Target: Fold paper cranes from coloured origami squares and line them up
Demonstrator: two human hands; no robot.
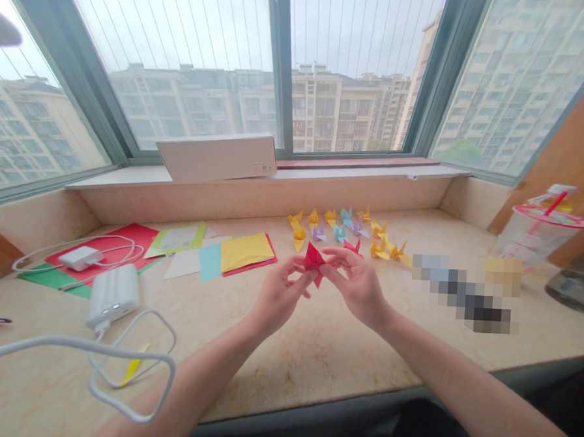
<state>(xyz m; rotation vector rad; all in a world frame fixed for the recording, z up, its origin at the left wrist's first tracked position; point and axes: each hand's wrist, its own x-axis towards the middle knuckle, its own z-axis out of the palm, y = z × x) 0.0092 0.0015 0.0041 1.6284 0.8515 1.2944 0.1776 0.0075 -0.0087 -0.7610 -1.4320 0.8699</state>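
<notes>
A folded piece of red origami paper (314, 257) is held up between both hands above the counter, with one point upward and another hanging below. My left hand (284, 290) pinches its left side between thumb and fingers. On the other side, my right hand (360, 284) grips the right edge the same way. Just behind my right fingers stands a red paper crane (353, 246), partly covered. Beyond the hands sit several finished paper cranes in yellow, such as the yellow crane (379, 250), along with a blue crane (339, 233) and a purple crane (319, 231).
Left of the hands lie stacked yellow paper (246, 252), red and green sheets, a white power bank (115, 294) and a looping white cable (70, 342). A white box (217, 158) leans by the window. At right stands a plastic cup (530, 241) with a red straw.
</notes>
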